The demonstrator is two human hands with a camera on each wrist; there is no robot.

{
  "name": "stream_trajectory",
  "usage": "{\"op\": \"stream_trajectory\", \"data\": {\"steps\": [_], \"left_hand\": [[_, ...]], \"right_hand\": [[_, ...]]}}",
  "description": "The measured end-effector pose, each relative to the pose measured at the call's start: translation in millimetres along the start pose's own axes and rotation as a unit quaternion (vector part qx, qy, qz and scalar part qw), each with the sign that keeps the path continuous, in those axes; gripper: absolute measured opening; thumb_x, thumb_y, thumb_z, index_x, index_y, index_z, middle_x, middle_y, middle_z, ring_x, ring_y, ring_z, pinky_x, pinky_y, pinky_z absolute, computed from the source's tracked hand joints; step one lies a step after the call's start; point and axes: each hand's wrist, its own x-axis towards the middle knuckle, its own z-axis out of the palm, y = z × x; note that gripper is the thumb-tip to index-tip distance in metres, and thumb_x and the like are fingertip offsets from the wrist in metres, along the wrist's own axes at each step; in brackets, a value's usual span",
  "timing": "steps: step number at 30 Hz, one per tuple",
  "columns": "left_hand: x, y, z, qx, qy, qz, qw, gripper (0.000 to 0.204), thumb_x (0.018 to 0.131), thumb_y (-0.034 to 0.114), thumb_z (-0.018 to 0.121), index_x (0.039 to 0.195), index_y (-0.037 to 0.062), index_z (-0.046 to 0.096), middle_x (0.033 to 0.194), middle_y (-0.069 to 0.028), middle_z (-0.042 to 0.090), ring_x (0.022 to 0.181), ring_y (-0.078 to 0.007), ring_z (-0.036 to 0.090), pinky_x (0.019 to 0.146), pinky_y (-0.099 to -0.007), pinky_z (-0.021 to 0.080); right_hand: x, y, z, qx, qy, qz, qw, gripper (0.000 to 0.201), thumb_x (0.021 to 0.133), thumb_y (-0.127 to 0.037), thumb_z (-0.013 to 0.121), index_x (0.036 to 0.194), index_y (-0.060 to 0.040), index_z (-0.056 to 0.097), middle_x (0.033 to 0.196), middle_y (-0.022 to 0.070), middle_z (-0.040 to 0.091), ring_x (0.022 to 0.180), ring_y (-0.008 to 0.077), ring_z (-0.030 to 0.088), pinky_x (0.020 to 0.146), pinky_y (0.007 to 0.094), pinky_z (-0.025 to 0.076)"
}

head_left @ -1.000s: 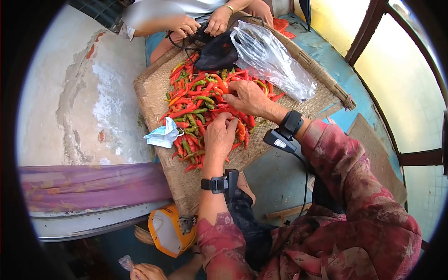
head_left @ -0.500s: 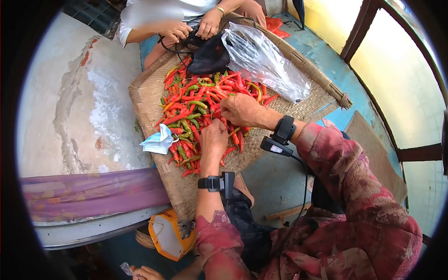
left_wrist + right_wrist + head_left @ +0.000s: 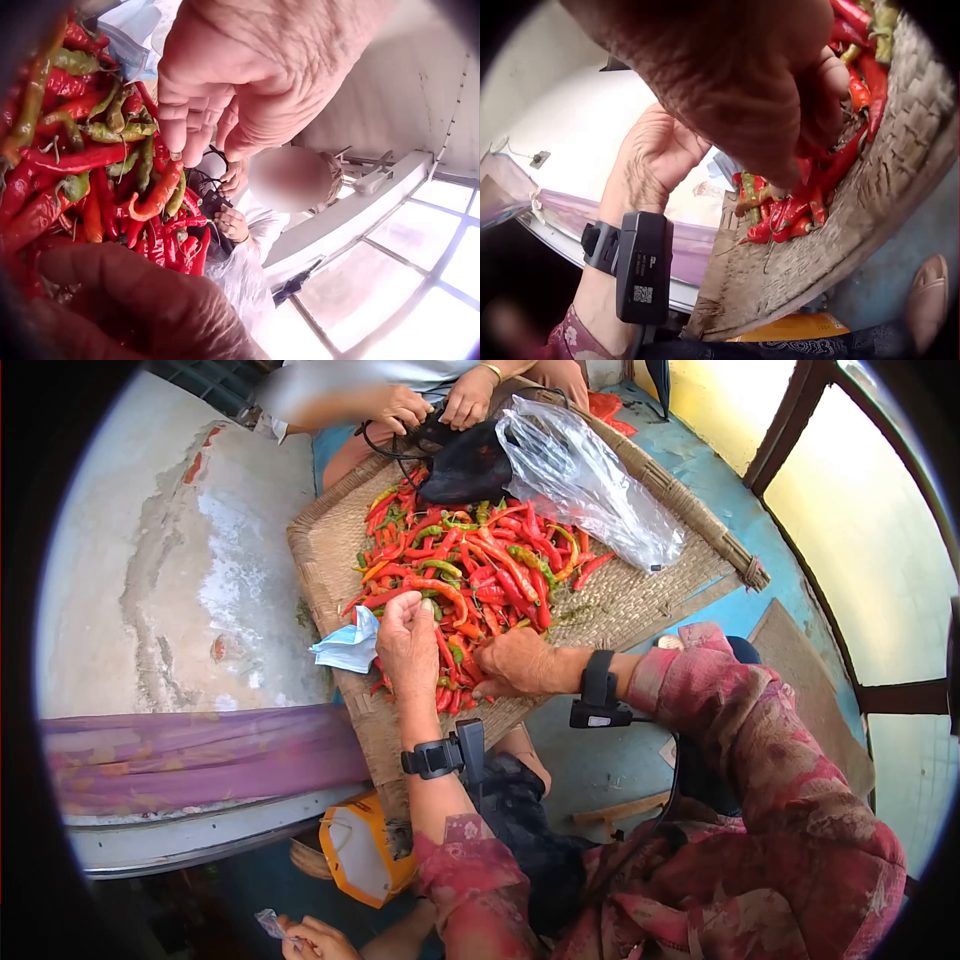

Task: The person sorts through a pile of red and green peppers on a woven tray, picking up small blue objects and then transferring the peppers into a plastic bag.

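A heap of red, orange and green chili peppers (image 3: 500,570) lies on a woven mat tray (image 3: 330,550). My left hand (image 3: 408,645) is raised over the heap's left side, thumb and fingertips pinching the stem end of a curved orange-red chili pepper (image 3: 160,193), seen hanging down in the left wrist view. At the heap's near edge, my right hand (image 3: 525,663) reaches in with curled fingers. Red chili peppers (image 3: 806,169) show between its thumb and fingers in the right wrist view; its fingertips are partly hidden among the heap.
A blue face mask (image 3: 350,643) lies at the tray's left edge. Toward the back are a black bag (image 3: 468,468) and a clear plastic bag (image 3: 590,485). Another person's hands (image 3: 468,398) work at the black bag. A yellow box (image 3: 365,850) stands below the tray.
My hands were close together over the heap's middle. The left has moved left and up with a chili pepper, while the right has dropped to the near edge.
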Motion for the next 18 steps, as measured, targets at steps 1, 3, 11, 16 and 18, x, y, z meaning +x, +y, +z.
{"op": "stream_trajectory", "data": {"steps": [1, 3, 11, 16, 18], "left_hand": [[0, 2, -1, 0.057, -0.004, 0.025, 0.998, 0.021, 0.081, 0.016, 0.059, 0.093, -0.0010, 0.058, 0.083, -0.0107, 0.062, 0.069, -0.0157, 0.058, 0.066, -0.0292, 0.047], [-8, 10, -8, 0.111, -0.037, 0.016, 0.993, 0.022, 0.080, 0.019, 0.060, 0.091, -0.0001, 0.058, 0.084, -0.0132, 0.063, 0.073, -0.0230, 0.060, 0.069, -0.0336, 0.047], [-29, 5, -23, 0.497, -0.152, 0.021, 0.854, 0.044, 0.071, 0.018, 0.066, 0.111, 0.0097, 0.051, 0.098, -0.0147, 0.061, 0.089, -0.0336, 0.058, 0.075, -0.0425, 0.046], [-26, 4, -23, 0.496, -0.195, 0.002, 0.846, 0.048, 0.071, 0.018, 0.067, 0.113, 0.0090, 0.045, 0.096, -0.0183, 0.061, 0.090, -0.0362, 0.059, 0.075, -0.0444, 0.047], [-26, 6, -17, 0.497, -0.194, -0.010, 0.846, 0.046, 0.072, 0.019, 0.067, 0.110, 0.0081, 0.045, 0.093, -0.0198, 0.061, 0.088, -0.0372, 0.059, 0.074, -0.0452, 0.047]], "right_hand": [[2, -6, 1, -0.016, 0.019, 0.058, 0.998, 0.036, 0.072, -0.032, 0.066, 0.083, 0.0009, 0.057, 0.073, 0.0153, 0.061, 0.071, 0.0337, 0.062, 0.059, 0.0422, 0.049], [4, -13, 5, -0.005, 0.071, 0.035, 0.997, 0.046, 0.071, -0.034, 0.067, 0.087, 0.0059, 0.051, 0.075, 0.0174, 0.060, 0.071, 0.0327, 0.063, 0.059, 0.0418, 0.049], [23, -12, 11, 0.002, 0.047, 0.082, 0.996, 0.032, 0.072, -0.019, 0.060, 0.089, 0.0031, 0.044, 0.066, 0.0185, 0.060, 0.067, 0.0321, 0.063, 0.057, 0.0413, 0.049], [17, -5, -22, -0.024, 0.032, 0.095, 0.995, 0.026, 0.069, -0.022, 0.059, 0.082, 0.0004, 0.059, 0.072, 0.0185, 0.063, 0.070, 0.0328, 0.064, 0.062, 0.0420, 0.051], [16, 5, -33, -0.023, 0.043, 0.100, 0.994, 0.025, 0.068, -0.022, 0.059, 0.080, -0.0002, 0.060, 0.072, 0.0185, 0.063, 0.070, 0.0328, 0.064, 0.063, 0.0420, 0.051]]}}
